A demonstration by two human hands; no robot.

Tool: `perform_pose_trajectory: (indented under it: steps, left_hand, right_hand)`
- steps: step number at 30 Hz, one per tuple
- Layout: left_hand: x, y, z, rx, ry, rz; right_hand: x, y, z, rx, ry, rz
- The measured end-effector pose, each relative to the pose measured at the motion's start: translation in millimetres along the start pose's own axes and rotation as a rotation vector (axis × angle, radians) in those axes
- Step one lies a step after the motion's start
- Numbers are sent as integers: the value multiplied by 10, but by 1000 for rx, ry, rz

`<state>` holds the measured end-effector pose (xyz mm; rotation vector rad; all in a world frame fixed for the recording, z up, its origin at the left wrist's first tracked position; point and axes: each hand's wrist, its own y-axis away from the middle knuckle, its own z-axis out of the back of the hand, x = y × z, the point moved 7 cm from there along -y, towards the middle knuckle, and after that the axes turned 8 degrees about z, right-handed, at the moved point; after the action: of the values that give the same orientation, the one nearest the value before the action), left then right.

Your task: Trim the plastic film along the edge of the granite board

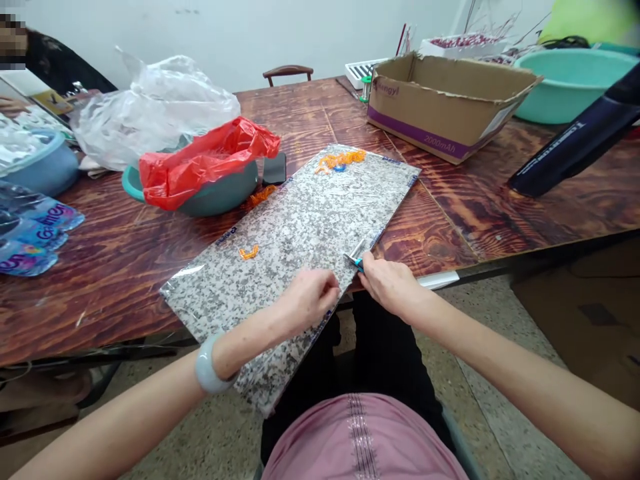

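Note:
A speckled grey stone slab (pixel 280 247) wrapped in clear film lies slanted over the near edge of the wooden table (pixel 125 267). My right hand (pixel 390 285) is closed round small pliers (pixel 356 256) with a blue grip, jaws pointing onto the slab. My left hand (pixel 310 297) is curled in a pinch just left of the pliers; what it pinches is too small to make out. A small orange beaded piece (pixel 249 252) lies on the slab's middle left, and a heap of orange beads (pixel 340 160) with a blue bit lies at its far end.
A teal bowl (pixel 220 193) with a red plastic bag (pixel 205 160) and a clear bag (pixel 155 107) sits at left, a black phone (pixel 274 169) beside it. An open cardboard box (pixel 445 100) and a green basin (pixel 570 83) stand at right. Another person sits at far left.

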<state>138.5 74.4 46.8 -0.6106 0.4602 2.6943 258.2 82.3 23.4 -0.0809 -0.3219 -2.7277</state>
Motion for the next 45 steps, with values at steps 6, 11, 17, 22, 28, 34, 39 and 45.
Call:
perform_pose_trajectory:
  steps: [6,11,17,22,28,34,39,45]
  left_hand:
    - [150,-89,144,-172,-26,23]
    - [160,-208,55,-178,-47,41]
    - [120,-272,15,-186,-31,28]
    - [135,-276,8,-228,0,8]
    - [76,-358,-62,-251,-3,-1]
    - [-24,-423,-78,-287,-81,-33]
    - [-65,-331,-159,-152,-331,2]
    - [-51,-175,-163,-138,-357,-7]
  right_hand:
    - [-236,139,2,-61,-153,23]
    - [-471,239,-63,-77,-244,-72]
    - [-557,278,-127,-88,-305,-74]
    - [-604,264,-97,-110,-353,-86]
    - [-705,180,5,-167,-350,-89]
    - [-748,-121,230,-300,-350,-30]
    - [-626,-462,282,-300,-367,188]
    - [-619,-579,281,-210,-369,300]
